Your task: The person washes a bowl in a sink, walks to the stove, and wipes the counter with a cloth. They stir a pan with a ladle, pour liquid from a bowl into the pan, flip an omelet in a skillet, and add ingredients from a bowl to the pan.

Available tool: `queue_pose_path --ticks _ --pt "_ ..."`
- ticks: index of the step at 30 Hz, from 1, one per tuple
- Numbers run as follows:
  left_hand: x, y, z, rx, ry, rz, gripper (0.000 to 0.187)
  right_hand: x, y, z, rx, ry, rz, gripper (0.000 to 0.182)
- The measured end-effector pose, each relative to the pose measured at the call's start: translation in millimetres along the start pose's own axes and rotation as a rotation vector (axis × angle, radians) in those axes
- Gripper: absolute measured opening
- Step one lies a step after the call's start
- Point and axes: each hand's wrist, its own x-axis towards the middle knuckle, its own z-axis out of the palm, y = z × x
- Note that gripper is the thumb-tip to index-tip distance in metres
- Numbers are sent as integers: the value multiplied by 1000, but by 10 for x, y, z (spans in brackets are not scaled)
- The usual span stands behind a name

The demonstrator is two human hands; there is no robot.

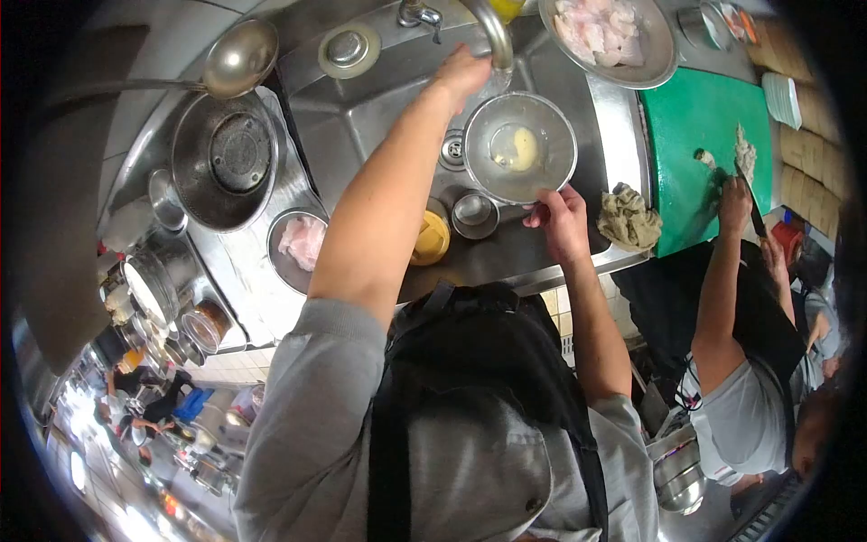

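My left hand (462, 74) reaches across the sink (352, 149) to the curved faucet spout (494, 34). Its fingers close at the spout's lower end, partly hidden behind it. With thumb and fingers, my right hand (562, 219) pinches the near rim of a metal bowl (545, 172). A pale yellow patch in clear liquid (522, 149) lies in this bowl, which is held over the sink beside the drain (453, 149). Below the bowl stand a small metal cup (475, 215) and a yellow container (432, 238), partly covered by my left forearm.
Left of the sink are a bowl of raw meat (302, 242), a dark wok-like pan (226, 154) and a ladle (242, 59). A crumpled cloth (629, 219) rests on the right edge. A co-worker's hand (736, 203) holds a knife over the green cutting board (677, 135).
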Motion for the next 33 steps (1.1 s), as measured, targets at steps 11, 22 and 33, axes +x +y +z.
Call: queue_pose_path --ticks 11,22,33 --pt "-875 306 247 673 -34 612 38 249 22 107 28 -8 -15 17" --pt "-1090 -219 -302 -93 -18 96 57 215 -156 187 -53 -158 -25 27" --pt "-1477 -226 -206 217 397 217 53 581 -523 494 -922 -95 -851 35"
